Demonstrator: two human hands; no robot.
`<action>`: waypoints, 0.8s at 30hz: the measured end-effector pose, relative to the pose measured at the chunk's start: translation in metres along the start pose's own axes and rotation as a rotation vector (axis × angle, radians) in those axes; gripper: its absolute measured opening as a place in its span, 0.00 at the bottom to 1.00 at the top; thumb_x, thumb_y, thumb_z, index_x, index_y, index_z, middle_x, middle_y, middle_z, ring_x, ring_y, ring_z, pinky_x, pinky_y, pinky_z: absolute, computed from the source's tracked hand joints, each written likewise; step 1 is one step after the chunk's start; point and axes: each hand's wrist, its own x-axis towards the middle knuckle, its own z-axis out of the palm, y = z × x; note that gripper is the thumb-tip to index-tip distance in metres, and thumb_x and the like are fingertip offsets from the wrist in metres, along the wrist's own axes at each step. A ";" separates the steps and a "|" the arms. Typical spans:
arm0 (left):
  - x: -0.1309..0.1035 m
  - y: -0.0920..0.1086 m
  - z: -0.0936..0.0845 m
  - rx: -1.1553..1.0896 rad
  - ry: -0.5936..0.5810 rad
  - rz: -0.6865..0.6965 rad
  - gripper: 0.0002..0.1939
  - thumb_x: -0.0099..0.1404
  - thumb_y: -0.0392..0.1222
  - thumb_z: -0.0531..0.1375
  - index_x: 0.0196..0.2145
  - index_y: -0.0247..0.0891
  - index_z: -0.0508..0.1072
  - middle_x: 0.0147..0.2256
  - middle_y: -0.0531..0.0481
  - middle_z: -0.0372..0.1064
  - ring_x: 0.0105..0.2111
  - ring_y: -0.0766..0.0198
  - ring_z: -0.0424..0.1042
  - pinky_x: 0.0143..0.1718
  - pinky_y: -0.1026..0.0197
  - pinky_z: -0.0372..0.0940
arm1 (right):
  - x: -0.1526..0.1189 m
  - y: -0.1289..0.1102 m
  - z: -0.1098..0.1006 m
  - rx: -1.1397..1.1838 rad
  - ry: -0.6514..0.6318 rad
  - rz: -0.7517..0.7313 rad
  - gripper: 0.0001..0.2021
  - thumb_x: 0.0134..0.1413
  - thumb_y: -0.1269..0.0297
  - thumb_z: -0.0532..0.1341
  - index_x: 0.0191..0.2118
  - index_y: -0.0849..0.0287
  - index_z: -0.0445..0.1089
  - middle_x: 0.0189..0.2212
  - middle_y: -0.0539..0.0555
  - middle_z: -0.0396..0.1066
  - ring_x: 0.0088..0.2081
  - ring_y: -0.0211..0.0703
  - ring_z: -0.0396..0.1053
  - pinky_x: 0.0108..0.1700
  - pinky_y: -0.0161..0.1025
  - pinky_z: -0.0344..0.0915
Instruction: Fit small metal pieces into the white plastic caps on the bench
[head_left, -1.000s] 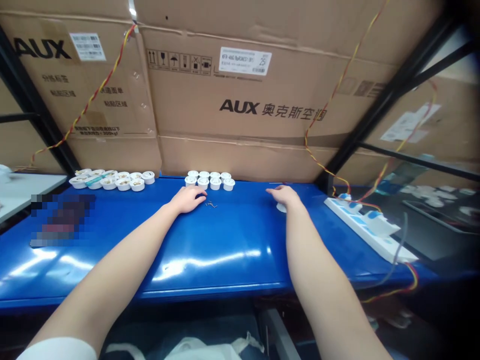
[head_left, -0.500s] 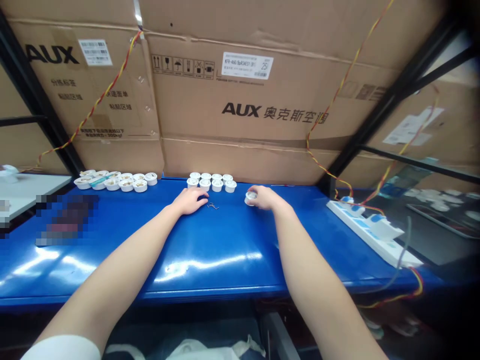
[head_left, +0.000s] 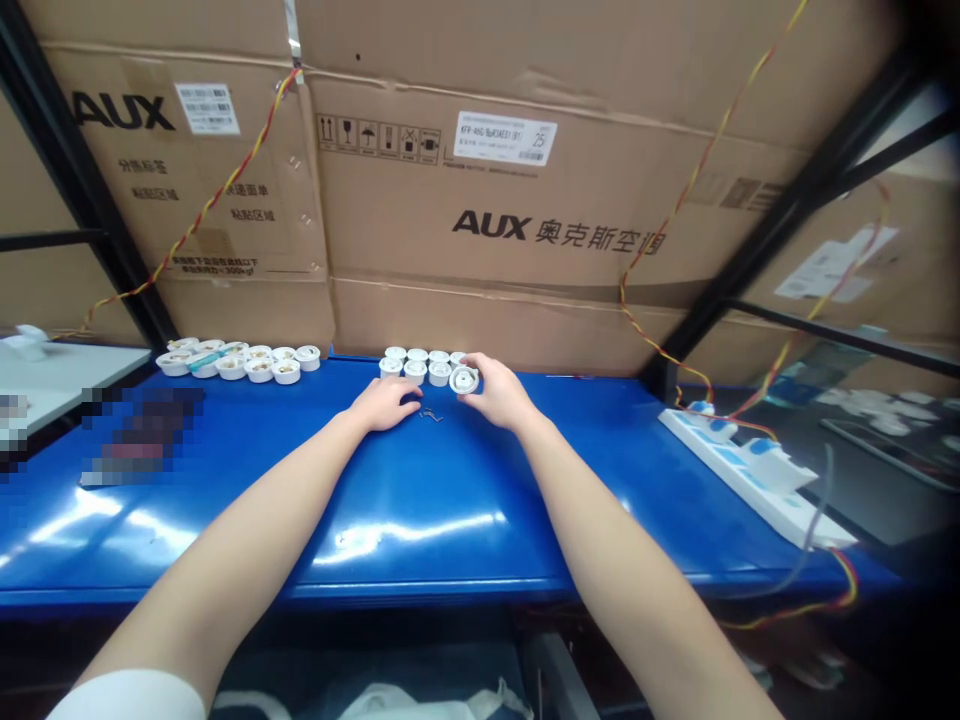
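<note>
Between thumb and fingers, my right hand (head_left: 497,392) grips a white round plastic part (head_left: 464,380), its face with a ring and centre detail turned toward me. It is beside the right end of a group of similar white round parts (head_left: 415,371), set in two rows near the cardboard. My left hand (head_left: 386,404) lies on the blue table top (head_left: 420,480) in front of that group, thumb apart from the fingers and nothing seen in it. Just right of its fingertips lie several small thin dark metal pieces (head_left: 431,414), too small to name.
Several white cups with small brownish contents (head_left: 259,370) stand at the left back, a teal tool (head_left: 208,360) across them. Cardboard (head_left: 390,240) walls the back. On the right lies a white power strip (head_left: 750,480) with plugs and red-yellow wires. A blurred-out item (head_left: 142,435) is at left.
My right hand has moved left with the white round part, bringing it to the end of the two rows, and has tilted its face toward me. My left hand stays in place.
</note>
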 end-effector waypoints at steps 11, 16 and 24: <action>0.000 -0.001 0.000 -0.002 0.004 0.005 0.15 0.67 0.48 0.55 0.48 0.46 0.75 0.52 0.50 0.72 0.54 0.54 0.68 0.54 0.53 0.63 | 0.002 -0.014 0.017 -0.222 -0.183 -0.174 0.21 0.52 0.77 0.57 0.51 0.53 0.71 0.53 0.55 0.67 0.52 0.47 0.65 0.51 0.38 0.63; 0.000 -0.001 0.000 -0.008 0.007 -0.002 0.15 0.67 0.48 0.55 0.48 0.46 0.75 0.51 0.48 0.73 0.52 0.53 0.69 0.52 0.52 0.64 | 0.003 -0.024 0.018 -0.287 -0.231 -0.232 0.20 0.56 0.77 0.54 0.50 0.52 0.72 0.52 0.55 0.68 0.52 0.48 0.65 0.47 0.38 0.64; 0.000 -0.001 0.000 -0.008 0.002 -0.006 0.15 0.67 0.45 0.55 0.48 0.46 0.74 0.52 0.50 0.72 0.53 0.52 0.68 0.54 0.51 0.64 | 0.003 -0.014 0.023 -0.137 -0.111 -0.027 0.20 0.51 0.68 0.64 0.52 0.51 0.71 0.52 0.53 0.71 0.50 0.48 0.68 0.52 0.40 0.64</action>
